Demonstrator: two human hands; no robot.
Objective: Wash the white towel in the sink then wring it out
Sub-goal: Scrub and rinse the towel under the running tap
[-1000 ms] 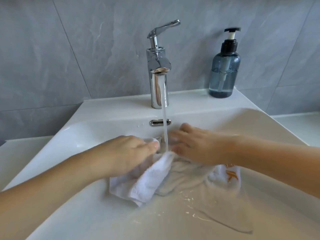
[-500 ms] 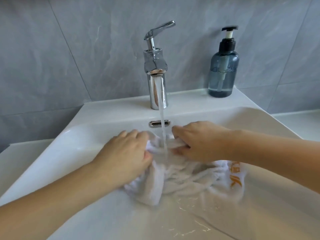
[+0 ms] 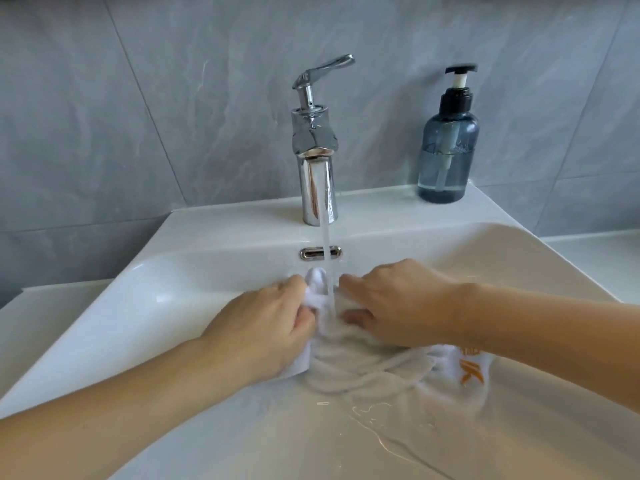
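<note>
- Your left hand (image 3: 266, 327) has its fingers curled round a bunched fold of the white towel (image 3: 360, 368), with a white tuft of cloth sticking up just past the knuckles.
- Your right hand (image 3: 398, 303) lies knuckles-up on the towel's other side, thumb and fingers closed on the wet cloth beneath it.
- The two hands sit close together, with only a narrow strip of towel between them.
- The stream of water (image 3: 327, 258) falls from the chrome tap (image 3: 315, 157) straight into that gap and lands on the towel.
- The towel lies in the white sink (image 3: 138, 306), crumpled and soaked, trailing off to the right under shallow water.
- An orange mark (image 3: 471, 372) shows on the towel's right end, just beneath your right forearm.
- The tap's lever is tilted upward towards the right.
- A chrome overflow slot (image 3: 320, 252) sits in the basin wall behind the stream.
- A blue-grey pump bottle (image 3: 448, 150) with a black head stands on the sink's back ledge, right of the tap.
- Grey tiles (image 3: 138, 116) cover the wall behind.
</note>
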